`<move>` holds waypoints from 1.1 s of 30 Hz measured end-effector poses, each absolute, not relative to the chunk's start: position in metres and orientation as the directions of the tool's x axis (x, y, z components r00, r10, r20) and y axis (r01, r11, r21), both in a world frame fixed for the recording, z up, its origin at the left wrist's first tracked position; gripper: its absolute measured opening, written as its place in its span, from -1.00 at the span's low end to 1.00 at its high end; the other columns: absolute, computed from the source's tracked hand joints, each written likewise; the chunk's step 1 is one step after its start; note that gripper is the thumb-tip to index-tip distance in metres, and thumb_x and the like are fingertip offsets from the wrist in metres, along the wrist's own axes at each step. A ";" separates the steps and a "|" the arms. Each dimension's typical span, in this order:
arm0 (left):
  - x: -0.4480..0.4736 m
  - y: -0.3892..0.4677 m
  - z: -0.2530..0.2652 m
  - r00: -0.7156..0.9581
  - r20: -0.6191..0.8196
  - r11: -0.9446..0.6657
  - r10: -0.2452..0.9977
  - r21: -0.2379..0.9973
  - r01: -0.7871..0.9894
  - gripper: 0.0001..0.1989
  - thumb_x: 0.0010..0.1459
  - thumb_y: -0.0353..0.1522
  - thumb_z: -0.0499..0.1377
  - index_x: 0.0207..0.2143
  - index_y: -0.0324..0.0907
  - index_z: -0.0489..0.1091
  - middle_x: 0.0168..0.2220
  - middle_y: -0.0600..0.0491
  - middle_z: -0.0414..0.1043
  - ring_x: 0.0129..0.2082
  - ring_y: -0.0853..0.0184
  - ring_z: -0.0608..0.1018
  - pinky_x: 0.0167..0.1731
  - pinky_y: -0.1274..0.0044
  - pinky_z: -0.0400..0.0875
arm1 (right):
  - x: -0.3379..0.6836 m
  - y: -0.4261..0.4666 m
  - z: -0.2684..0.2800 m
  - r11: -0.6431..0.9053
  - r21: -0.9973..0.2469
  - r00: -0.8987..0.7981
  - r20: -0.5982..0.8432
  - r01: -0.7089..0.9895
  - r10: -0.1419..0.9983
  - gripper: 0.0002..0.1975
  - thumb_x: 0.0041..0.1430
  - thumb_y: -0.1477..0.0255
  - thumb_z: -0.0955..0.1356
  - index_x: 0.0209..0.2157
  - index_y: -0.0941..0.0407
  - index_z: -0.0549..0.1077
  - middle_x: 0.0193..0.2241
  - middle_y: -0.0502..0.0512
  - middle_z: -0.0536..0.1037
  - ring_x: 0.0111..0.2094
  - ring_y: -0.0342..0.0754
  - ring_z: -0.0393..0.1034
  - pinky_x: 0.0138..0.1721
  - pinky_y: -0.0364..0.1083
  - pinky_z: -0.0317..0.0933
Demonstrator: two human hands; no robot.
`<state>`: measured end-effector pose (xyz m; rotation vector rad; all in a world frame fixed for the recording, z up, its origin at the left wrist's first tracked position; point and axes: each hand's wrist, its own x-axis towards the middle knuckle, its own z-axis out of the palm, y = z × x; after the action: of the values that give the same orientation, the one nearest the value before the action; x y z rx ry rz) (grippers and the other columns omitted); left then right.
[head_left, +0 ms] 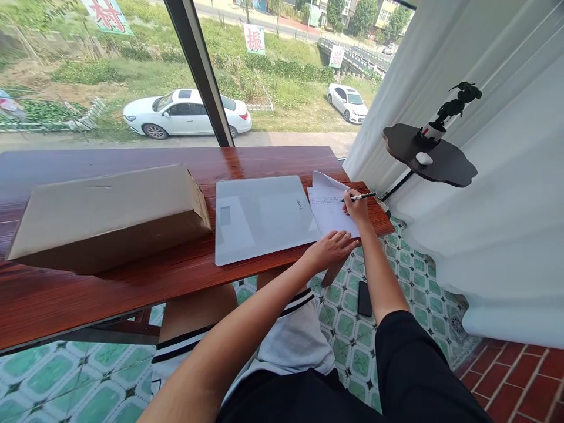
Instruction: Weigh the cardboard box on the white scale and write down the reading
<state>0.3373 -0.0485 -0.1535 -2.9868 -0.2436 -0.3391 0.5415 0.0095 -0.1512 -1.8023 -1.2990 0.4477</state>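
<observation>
My right hand (355, 207) is closed around a pen (363, 197), its tip at the written lines on a notebook (328, 216). The notebook lies at the right end of the table with a page curled up at its far edge. Rows of small handwriting cover the upper part of the page; I cannot read them. My left hand (333, 249) rests flat on the notebook's near edge, fingers stretched out. Left of the notebook, and touching or nearly touching it, lies a flat glass-topped scale (264, 220) with a small display window.
A long cardboard box (110, 211) sits on the left of the wooden table (167, 282). A small dark side table (445, 161) to the right bears a potted plant (452, 111) and a white mouse-like object (423, 158). A phone (364, 299) lies on the tiled floor.
</observation>
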 end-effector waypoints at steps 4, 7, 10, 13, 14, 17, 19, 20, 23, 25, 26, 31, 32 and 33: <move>0.337 -0.049 -0.153 0.963 0.231 -0.979 0.141 -0.112 0.170 -0.41 0.28 -0.55 0.01 0.34 -0.19 0.12 0.28 -0.15 0.28 0.25 0.19 0.35 0.18 0.37 0.22 | 0.541 0.009 -0.150 -0.088 -0.795 0.390 0.195 0.601 0.900 -0.64 0.35 0.14 0.16 -0.47 0.04 0.16 -0.62 0.03 0.37 -0.61 -0.09 0.32 -0.56 -0.11 0.28; 0.337 -0.048 -0.153 0.965 0.225 -0.979 0.136 -0.117 0.166 -0.40 0.27 -0.54 0.03 0.35 -0.19 0.12 0.28 -0.17 0.27 0.25 0.18 0.35 0.17 0.37 0.23 | 0.543 0.010 -0.153 -0.073 -0.807 0.387 0.199 0.586 0.900 -0.66 0.35 0.17 0.18 -0.47 0.04 0.18 -0.65 0.01 0.36 -0.64 -0.10 0.30 -0.59 -0.12 0.26; 0.337 -0.048 -0.153 0.966 0.220 -0.978 0.133 -0.128 0.163 -0.41 0.28 -0.54 0.00 0.35 -0.19 0.10 0.29 -0.16 0.27 0.25 0.18 0.35 0.17 0.37 0.24 | 0.546 0.012 -0.156 -0.010 -0.829 0.378 0.244 0.559 0.893 -0.66 0.33 0.21 0.21 -0.50 0.05 0.21 -0.68 0.00 0.34 -0.67 -0.10 0.28 -0.64 -0.13 0.22; 0.337 -0.048 -0.154 0.967 0.215 -0.976 0.134 -0.139 0.167 -0.40 0.29 -0.54 -0.02 0.36 -0.19 0.08 0.29 -0.15 0.26 0.25 0.20 0.34 0.18 0.37 0.23 | 0.547 0.013 -0.159 0.016 -0.841 0.395 0.271 0.541 0.878 -0.66 0.31 0.23 0.24 -0.53 0.05 0.23 -0.70 0.01 0.36 -0.68 -0.08 0.30 -0.66 -0.13 0.22; 0.337 -0.048 -0.154 0.968 0.213 -0.976 0.135 -0.142 0.167 -0.40 0.29 -0.54 -0.02 0.37 -0.19 0.08 0.30 -0.15 0.25 0.26 0.20 0.34 0.18 0.37 0.23 | 0.548 0.013 -0.160 0.013 -0.843 0.401 0.270 0.537 0.875 -0.66 0.30 0.24 0.24 -0.53 0.06 0.24 -0.70 0.01 0.37 -0.69 -0.08 0.30 -0.67 -0.13 0.22; 0.337 -0.048 -0.154 0.970 0.205 -0.975 0.133 -0.146 0.165 -0.39 0.29 -0.53 -0.01 0.37 -0.18 0.06 0.31 -0.15 0.23 0.27 0.21 0.33 0.19 0.38 0.23 | 0.548 0.013 -0.162 0.007 -0.850 0.413 0.263 0.526 0.872 -0.68 0.30 0.22 0.25 -0.51 0.05 0.26 -0.70 0.01 0.38 -0.71 -0.08 0.29 -0.69 -0.12 0.22; 0.337 -0.048 -0.154 0.971 0.200 -0.975 0.134 -0.149 0.165 -0.40 0.29 -0.53 -0.01 0.37 -0.18 0.07 0.31 -0.15 0.23 0.27 0.21 0.33 0.19 0.37 0.22 | 0.548 0.014 -0.162 0.015 -0.854 0.418 0.270 0.520 0.867 -0.68 0.30 0.20 0.24 -0.50 0.05 0.26 -0.71 0.00 0.36 -0.72 -0.08 0.28 -0.71 -0.12 0.21; 0.337 -0.048 -0.154 0.971 0.199 -0.975 0.134 -0.150 0.165 -0.40 0.29 -0.53 -0.01 0.37 -0.19 0.07 0.31 -0.15 0.24 0.27 0.20 0.33 0.20 0.37 0.22 | 0.548 0.014 -0.163 0.017 -0.855 0.421 0.272 0.518 0.865 -0.68 0.30 0.20 0.24 -0.49 0.05 0.26 -0.71 -0.01 0.36 -0.72 -0.08 0.28 -0.71 -0.12 0.22; 0.337 -0.047 -0.153 0.971 0.200 -0.974 0.133 -0.154 0.166 -0.41 0.30 -0.52 -0.02 0.37 -0.19 0.08 0.30 -0.15 0.24 0.26 0.19 0.34 0.19 0.37 0.23 | 0.547 0.014 -0.162 0.008 -0.853 0.424 0.267 0.521 0.865 -0.67 0.31 0.20 0.23 -0.50 0.05 0.24 -0.71 -0.01 0.35 -0.71 -0.08 0.29 -0.69 -0.12 0.24; 0.337 -0.048 -0.153 0.970 0.203 -0.973 0.134 -0.156 0.167 -0.41 0.30 -0.53 -0.03 0.36 -0.19 0.09 0.30 -0.14 0.25 0.26 0.19 0.34 0.19 0.37 0.23 | 0.545 0.013 -0.161 0.012 -0.853 0.415 0.266 0.521 0.870 -0.66 0.32 0.19 0.23 -0.51 0.05 0.22 -0.71 0.00 0.35 -0.71 -0.09 0.29 -0.68 -0.12 0.24; 0.336 -0.048 -0.152 0.970 0.205 -0.973 0.134 -0.158 0.168 -0.42 0.30 -0.53 -0.03 0.36 -0.18 0.09 0.29 -0.14 0.26 0.25 0.20 0.35 0.19 0.37 0.23 | 0.545 0.013 -0.160 0.021 -0.854 0.407 0.269 0.519 0.873 -0.65 0.32 0.18 0.23 -0.51 0.05 0.21 -0.71 0.00 0.35 -0.71 -0.09 0.28 -0.68 -0.12 0.23; 0.336 -0.049 -0.151 0.968 0.212 -0.971 0.134 -0.165 0.171 -0.42 0.31 -0.53 -0.04 0.36 -0.18 0.09 0.29 -0.14 0.27 0.24 0.19 0.35 0.18 0.37 0.24 | 0.543 0.012 -0.157 0.046 -0.846 0.375 0.284 0.532 0.883 -0.66 0.30 0.18 0.24 -0.51 0.04 0.21 -0.71 0.00 0.33 -0.72 -0.10 0.23 -0.70 -0.11 0.16; 0.336 -0.049 -0.152 0.968 0.213 -0.971 0.134 -0.167 0.171 -0.42 0.31 -0.53 -0.04 0.36 -0.18 0.10 0.29 -0.14 0.26 0.24 0.19 0.36 0.18 0.37 0.24 | 0.543 0.012 -0.156 0.042 -0.843 0.376 0.283 0.536 0.882 -0.66 0.29 0.18 0.24 -0.51 0.04 0.21 -0.71 0.00 0.33 -0.72 -0.10 0.24 -0.70 -0.11 0.16; 0.336 -0.049 -0.152 0.968 0.214 -0.971 0.132 -0.168 0.170 -0.42 0.31 -0.53 -0.04 0.36 -0.18 0.10 0.29 -0.15 0.26 0.24 0.19 0.36 0.18 0.37 0.24 | 0.543 0.012 -0.156 0.038 -0.842 0.378 0.282 0.539 0.882 -0.66 0.29 0.17 0.24 -0.51 0.04 0.21 -0.71 0.00 0.33 -0.72 -0.10 0.24 -0.70 -0.12 0.16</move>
<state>0.3358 -0.0491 -0.1519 -2.9311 -0.2274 -0.3005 0.5429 0.0122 -0.1560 -1.6305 -1.2868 0.4268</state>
